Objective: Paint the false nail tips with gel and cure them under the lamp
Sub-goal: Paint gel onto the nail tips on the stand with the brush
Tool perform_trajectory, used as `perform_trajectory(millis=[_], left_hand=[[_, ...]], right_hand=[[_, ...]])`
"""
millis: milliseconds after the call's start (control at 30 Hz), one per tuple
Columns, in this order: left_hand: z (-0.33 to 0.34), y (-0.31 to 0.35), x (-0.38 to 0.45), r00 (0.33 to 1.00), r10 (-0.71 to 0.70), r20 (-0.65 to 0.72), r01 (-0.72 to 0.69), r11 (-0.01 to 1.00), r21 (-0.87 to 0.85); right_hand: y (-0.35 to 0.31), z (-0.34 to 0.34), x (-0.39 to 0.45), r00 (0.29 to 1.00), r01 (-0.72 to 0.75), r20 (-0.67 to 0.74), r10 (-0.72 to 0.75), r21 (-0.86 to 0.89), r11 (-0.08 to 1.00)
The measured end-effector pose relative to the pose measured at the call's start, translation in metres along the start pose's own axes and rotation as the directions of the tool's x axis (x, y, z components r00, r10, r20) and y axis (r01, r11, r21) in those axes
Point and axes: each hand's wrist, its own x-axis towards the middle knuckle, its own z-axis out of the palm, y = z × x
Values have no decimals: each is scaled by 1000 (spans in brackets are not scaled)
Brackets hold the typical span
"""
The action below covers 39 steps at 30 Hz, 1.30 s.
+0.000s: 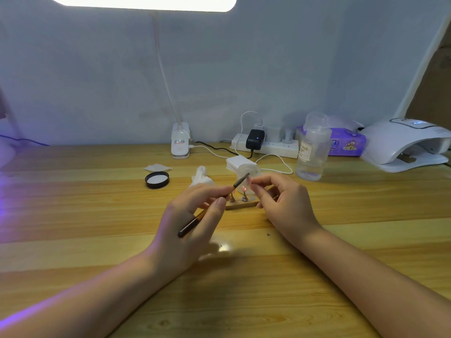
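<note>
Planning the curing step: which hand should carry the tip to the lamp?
Right, probably: the right hand already pinches the nail tip, and the curing lamp sits on its side.

I'm at a home nail-art desk: wooden table (73, 215) against a plain wall, clip-on desk lamp (180, 142), power strip (268, 145) with chargers, tissue pack (346, 142), liquid bottle (311, 152), white curing lamp (402, 145).
</note>
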Motion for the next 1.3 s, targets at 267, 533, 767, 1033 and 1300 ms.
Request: perform_trajectory(millis=[267,533,767,1033,1300], left_hand=[[-1,4,-1,999,4,-35,-4,1000,-6],[-1,3,0,999,30,11,-31,997,74],[-1,2,-2,999,-8,-39,8,1000,5],[-1,0,-1,1000,-27,-12,27,1000,4],[1,0,0,996,-70,-53,68,997,-41]], right_hand=[[1,-1,0,1000,16,-6,-16,-23,1000],[2,0,0,1000,25,3,-25,-36,999],[2,0,1,1000,6,6,-6,-41,999],[2,1,0,1000,-3,17,3,-29,1000],[3,1,1,999,-19,32,19,19,1000]])
